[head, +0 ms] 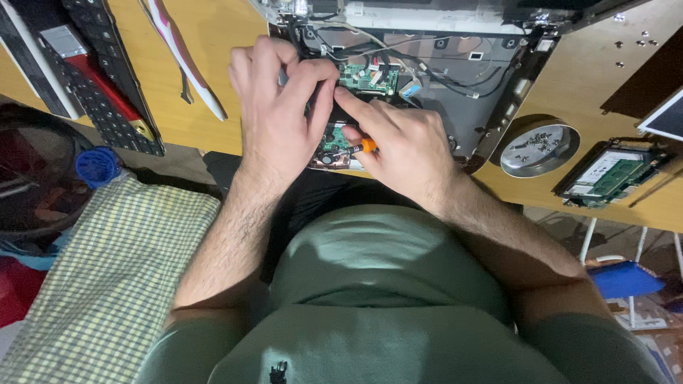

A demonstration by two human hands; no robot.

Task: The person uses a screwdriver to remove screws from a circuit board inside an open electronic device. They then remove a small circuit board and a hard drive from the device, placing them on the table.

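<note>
Laptop chassis (469,78): opened on your wooden desk (220,28), green circuit board (366,77) exposed.
Keyboard (107,78): far left.
Left hand (281,107): your fingers curl, pressing inside.
Right hand (402,146): your fingers grip an orange-handled screwdriver (359,148).
Metal dish (538,148): right, holding screws.

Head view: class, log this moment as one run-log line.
left hand: on opened laptop | right hand: holds orange screwdriver | green circuit board exposed | metal dish of screws at right
</note>
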